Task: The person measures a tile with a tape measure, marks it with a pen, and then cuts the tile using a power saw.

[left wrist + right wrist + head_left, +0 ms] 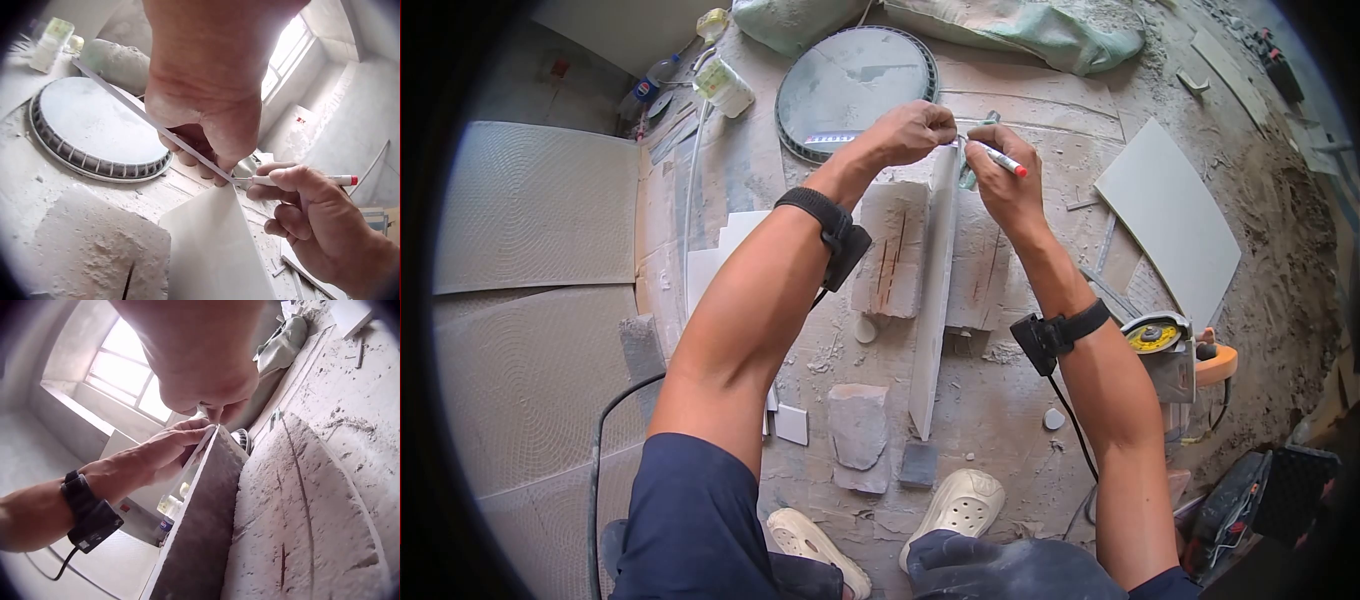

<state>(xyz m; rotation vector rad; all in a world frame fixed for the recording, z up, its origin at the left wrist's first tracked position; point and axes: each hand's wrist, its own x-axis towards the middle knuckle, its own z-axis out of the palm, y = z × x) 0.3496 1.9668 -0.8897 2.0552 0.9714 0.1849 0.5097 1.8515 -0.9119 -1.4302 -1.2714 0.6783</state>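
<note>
Filling the left side of the head view are the biggest things I can see, two beige panels with curved dotted patterning [535, 205]. A broad white tile [1175, 225] lies at an angle at the right. In the centre, a long white slab [939, 290] stands on edge between two rough, pale grey blocks [892, 250], its far end near the top centre, right where the hands are working. Just beyond them, at the upper centre, lies a round grey disc with a ribbed black rim [858, 90]. Lower right of the big tile sits a power grinder with a yellow-faced wheel [1155, 335] and an orange part beside it.

The left hand [915, 133] has its fingers curled round a thin, straight white strip [119, 95], clamping one end of it at the slab's far top corner; the rest slants off to the upper left of the left wrist view. Smallest of all is a slim white marker with a red end [340, 180]. The right hand [1008, 180] pinches it between thumb and fingers, its tip right by the strip's end and that same corner.
</note>
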